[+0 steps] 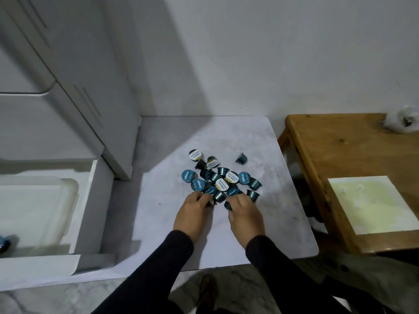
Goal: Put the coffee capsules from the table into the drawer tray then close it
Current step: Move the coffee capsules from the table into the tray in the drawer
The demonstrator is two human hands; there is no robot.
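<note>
We reach with both hands into the pile of coffee capsules [217,181] on the pale table [283,223].

The open drawer tray [45,200] at left is cut off by the frame; one capsule [4,242] shows inside. Our left hand [195,210] and right hand [246,214] curl over capsules, but the fingers hide the grip, so we cannot tell it.

- Coffee capsules [221,181]: dark teal cups, blue or white-and-yellow foil lids; heaped at table [260,137] centre, many tipped; one lone capsule [241,158] at 1 o'clock.
- Drawer tray [52,200]: translucent white, drawer open, at 9 o'clock; one capsule inside [5,242].
</note>
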